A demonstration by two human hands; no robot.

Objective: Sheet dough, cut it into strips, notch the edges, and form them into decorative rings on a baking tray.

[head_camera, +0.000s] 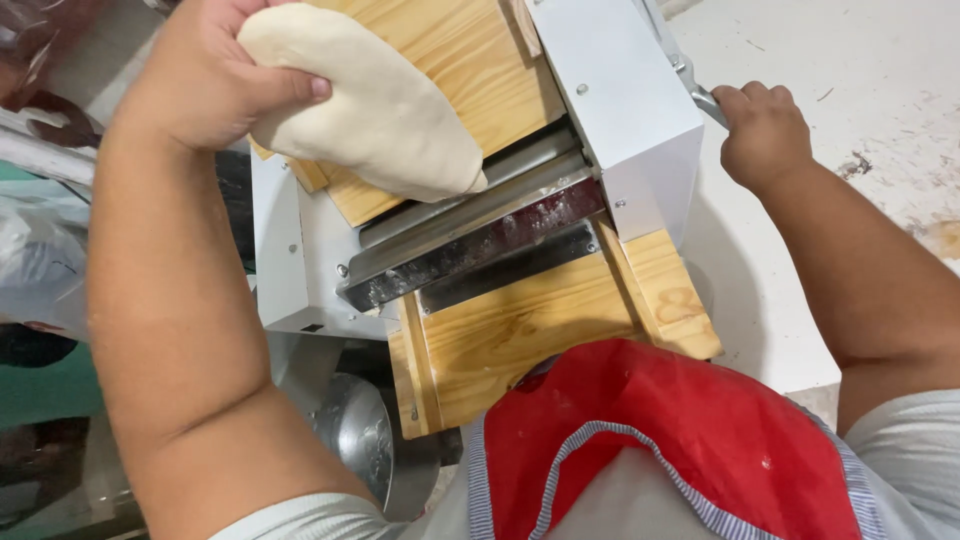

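My left hand (205, 80) grips a pale, oval slab of dough (375, 105) and holds it sloping down the upper wooden board (500, 75) of a white dough roller machine (630, 110). The dough's lower tip rests just above the metal rollers (470, 225). On the machine's right side my right hand (765, 130) is closed around the grey crank handle (705, 100). Below the rollers a lower wooden tray (530, 330) slopes toward me.
My red apron with striped trim (660, 440) fills the bottom of the view. A steel bowl (360, 445) sits low at the left under the machine. Plastic bags (40, 260) lie at the far left. A white, floury tabletop (850, 60) spreads to the right.
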